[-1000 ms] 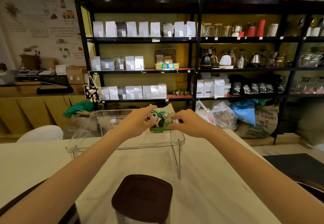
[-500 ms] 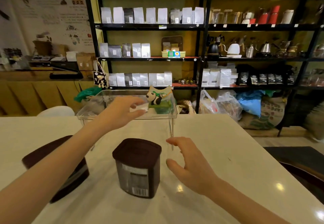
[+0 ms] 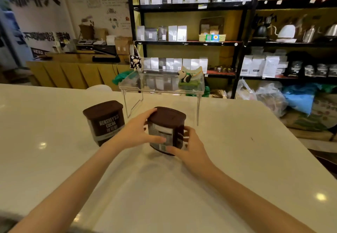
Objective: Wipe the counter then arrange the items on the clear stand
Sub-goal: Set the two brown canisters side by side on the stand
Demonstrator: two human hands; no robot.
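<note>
Left hand and right hand clasp the brown tub on the counter; panda figure sits on the clear stand.

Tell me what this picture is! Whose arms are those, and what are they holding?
A person wears a camera on their head, so you see what they see: their own two arms reaching out. There is no robot. Both hands, left hand and right hand, grip a brown cocoa tub on the white counter. A second tub stands to its left, untouched. Behind them is a clear stand with a little panda toy on top. Shelves of bags and kettles fill the back.
</note>
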